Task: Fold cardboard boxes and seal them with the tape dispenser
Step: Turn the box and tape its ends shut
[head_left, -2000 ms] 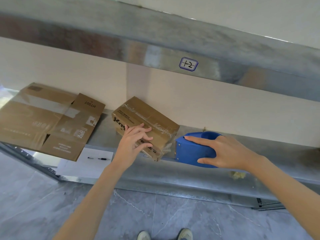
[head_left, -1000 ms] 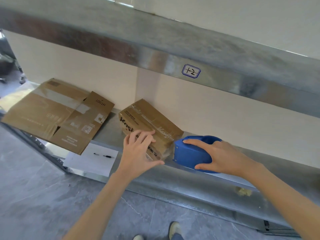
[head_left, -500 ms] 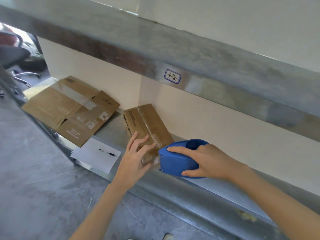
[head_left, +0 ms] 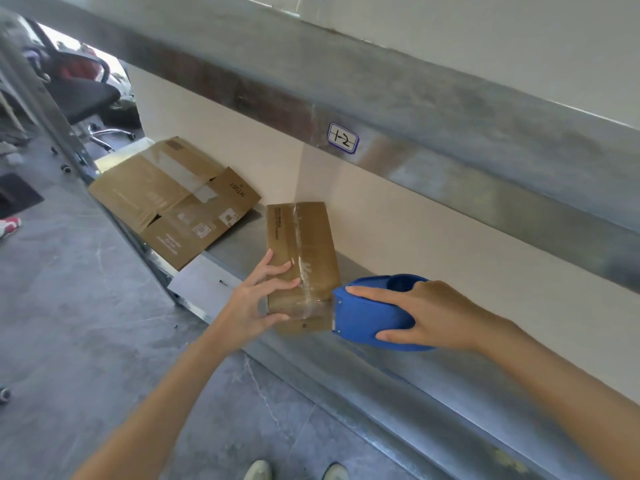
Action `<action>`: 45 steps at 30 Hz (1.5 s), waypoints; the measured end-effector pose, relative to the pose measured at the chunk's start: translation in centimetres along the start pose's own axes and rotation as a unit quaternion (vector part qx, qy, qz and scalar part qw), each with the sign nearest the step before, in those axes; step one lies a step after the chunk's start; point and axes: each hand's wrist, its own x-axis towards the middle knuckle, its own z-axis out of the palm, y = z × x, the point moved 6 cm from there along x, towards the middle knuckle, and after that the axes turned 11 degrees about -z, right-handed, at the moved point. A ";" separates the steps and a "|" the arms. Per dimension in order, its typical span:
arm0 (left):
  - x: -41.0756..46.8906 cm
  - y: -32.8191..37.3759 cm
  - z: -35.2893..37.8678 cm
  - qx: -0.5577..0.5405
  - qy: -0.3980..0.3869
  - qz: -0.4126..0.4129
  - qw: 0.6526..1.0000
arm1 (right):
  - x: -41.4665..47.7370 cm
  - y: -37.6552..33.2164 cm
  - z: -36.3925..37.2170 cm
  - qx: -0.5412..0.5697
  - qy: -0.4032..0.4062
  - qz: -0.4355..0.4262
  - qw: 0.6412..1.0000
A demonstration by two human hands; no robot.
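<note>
One folded cardboard box [head_left: 304,244] lies on the metal shelf [head_left: 363,372] at the centre of the frame, its long side running away from the camera and its far end near the pale back wall. One strip of clear tape [head_left: 299,237] runs along the middle of its top and down over the near end. Two hands are at work on it. The left hand [head_left: 254,303] holds the box's near left corner, with spread fingers on the top face and the thumb against the near end. The right hand [head_left: 426,317] grips the single blue tape dispenser [head_left: 367,317], index finger stretched along its top and thumb along its lower side. The front of the dispenser touches the near right corner of the box. To the left of the box lies one flattened cardboard [head_left: 166,199] sheet, printed and partly taped, overhanging the shelf's front edge. One white sheet of paper [head_left: 204,285] sits between it and the left hand. Above, a metal beam [head_left: 450,109] crosses the frame and carries one handwritten label [head_left: 342,138]. One office chair [head_left: 83,91] stands at the upper left, and two shoes [head_left: 258,471] show at the bottom edge on the grey floor [head_left: 86,323].
</note>
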 end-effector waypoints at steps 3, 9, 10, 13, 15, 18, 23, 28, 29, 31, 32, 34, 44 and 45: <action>0.1 0.2 0.2 0.011 -0.003 -0.001 1.000 | -2.5 2.1 -0.2 0.009 -0.001 0.037 0.999; 0.3 0.5 0.6 0.022 -0.004 -0.006 1.000 | -3.9 4.0 0.3 0.006 -0.006 0.065 0.998; 0.3 0.5 0.5 0.024 -0.004 -0.005 1.000 | -4.0 4.2 0.2 0.000 -0.003 0.068 0.998; 0.3 0.5 0.4 0.029 -0.004 -0.004 1.000 | -4.0 4.5 0.1 -0.005 -0.001 0.080 0.997; 0.3 0.5 0.3 0.029 -0.003 -0.004 1.000 | -3.3 4.3 0.5 -0.012 0.008 0.082 0.997; 0.2 0.4 0.2 0.035 -0.001 -0.010 0.999 | -2.3 3.8 1.2 -0.028 0.021 0.086 0.996; 0.2 0.5 0.3 0.065 0.002 0.000 0.998 | -1.1 2.9 2.1 -0.039 0.014 0.110 0.993; 0.2 0.4 0.5 0.042 0.005 0.009 0.999 | -0.1 2.5 2.9 -0.049 0.011 0.140 0.989; 0.2 0.3 0.5 0.037 0.004 0.008 0.999 | 0.1 2.3 3.0 -0.054 0.011 0.144 0.988; 0.3 0.4 0.3 0.029 0.004 0.009 1.000 | 0.5 1.8 3.2 -0.063 0.010 0.148 0.987; 0.3 0.5 0.3 0.026 0.006 0.011 1.000 | 0.6 1.6 3.4 -0.068 0.010 0.150 0.986; 0.3 0.7 0.3 0.024 0.012 0.017 0.999 | 0.9 1.5 3.5 -0.073 0.010 0.158 0.985; 0.8 0.0 0.7 0.025 0.007 0.011 1.000 | 1.7 1.8 2.5 -0.100 0.002 0.164 0.981; 0.9 0.4 0.7 0.028 0.012 0.014 0.999 | 1.8 1.8 2.5 -0.107 -0.002 0.166 0.980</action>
